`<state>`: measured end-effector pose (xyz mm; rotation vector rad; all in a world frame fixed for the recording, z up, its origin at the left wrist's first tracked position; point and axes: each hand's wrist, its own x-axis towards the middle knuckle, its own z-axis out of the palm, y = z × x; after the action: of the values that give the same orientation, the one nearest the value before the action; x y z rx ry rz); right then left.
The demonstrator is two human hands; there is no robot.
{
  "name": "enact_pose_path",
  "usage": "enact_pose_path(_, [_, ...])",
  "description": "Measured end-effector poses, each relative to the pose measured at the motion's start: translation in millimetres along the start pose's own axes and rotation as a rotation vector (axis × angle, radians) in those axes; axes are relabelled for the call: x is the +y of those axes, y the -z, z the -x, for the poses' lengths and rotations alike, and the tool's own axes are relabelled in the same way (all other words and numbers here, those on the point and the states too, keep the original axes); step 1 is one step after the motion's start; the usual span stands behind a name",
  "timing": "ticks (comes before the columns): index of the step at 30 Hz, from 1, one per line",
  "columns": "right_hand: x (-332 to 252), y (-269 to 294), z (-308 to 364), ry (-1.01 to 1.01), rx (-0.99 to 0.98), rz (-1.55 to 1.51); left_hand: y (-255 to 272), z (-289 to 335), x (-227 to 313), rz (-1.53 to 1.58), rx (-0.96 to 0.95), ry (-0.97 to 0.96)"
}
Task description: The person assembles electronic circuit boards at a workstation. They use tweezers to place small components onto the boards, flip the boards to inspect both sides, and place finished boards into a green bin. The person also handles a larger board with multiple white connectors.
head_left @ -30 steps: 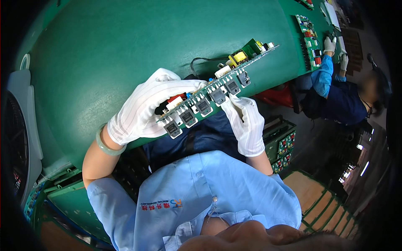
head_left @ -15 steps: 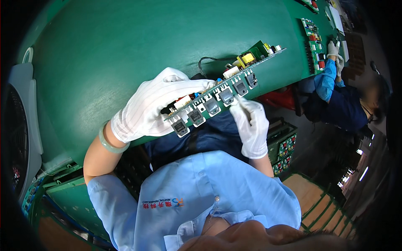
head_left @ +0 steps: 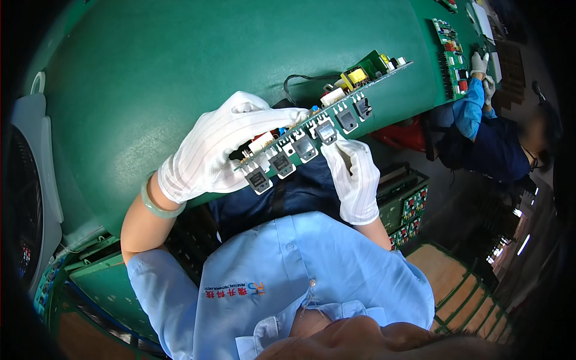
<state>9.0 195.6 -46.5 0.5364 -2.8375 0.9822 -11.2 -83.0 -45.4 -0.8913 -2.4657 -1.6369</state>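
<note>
My left hand [head_left: 216,144], in a white striped glove, is closed round the near-left part of a long green circuit board [head_left: 387,73]. The board is tilted on edge above the table's front edge, its far right end raised. A row of black components [head_left: 280,163] with pale tabs hangs from its lower side on metal legs. Taller parts, such as a yellow-wrapped transformer [head_left: 354,77], stand on its other face. My right hand [head_left: 354,180], also gloved, has its fingertips pinched together against the bottom of a middle component [head_left: 326,132]. Anything between those fingertips is hidden.
The green tabletop [head_left: 180,60] spreads beyond the board, with a black cable [head_left: 294,79] behind it. At right lies another circuit board [head_left: 450,57], beside a co-worker's gloved hands [head_left: 480,66]. A fan [head_left: 30,198] stands left; a crate of boards [head_left: 411,210] sits below right.
The board's far right end has risen slightly. My right hand has shifted a little left and up, its fingertips now closer under the middle component. My left hand keeps its grip.
</note>
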Motion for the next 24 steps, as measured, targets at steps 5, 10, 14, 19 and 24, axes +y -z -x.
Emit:
enact_pose_path(5, [-4.2, 1.1, 3.1, -0.028, -0.041, -0.043, -0.1, -3.9, -0.1, 0.033, 0.059, -0.051])
enact_pose_path(10, [-4.2, -1.4, 5.1, 0.016, -0.079, -0.032, -2.0, -3.1, -0.3, 0.01, 0.068, -0.063])
enact_pose_path(14, [-4.3, 1.1, 0.7, -0.052, -0.054, -0.086, -0.1, -3.6, 1.3, -0.01, 0.032, -0.012])
enact_pose_path(19, [-8.4, -1.5, 0.8, -0.104, -0.053, -0.096, -2.2, -3.1, 0.0, 0.023, 0.066, -0.05])
enact_pose_path(24, [-1.6, 1.9, -2.0, -0.056, -0.043, -0.053, -1.4, -0.6, -1.7, 0.024, 0.064, -0.062])
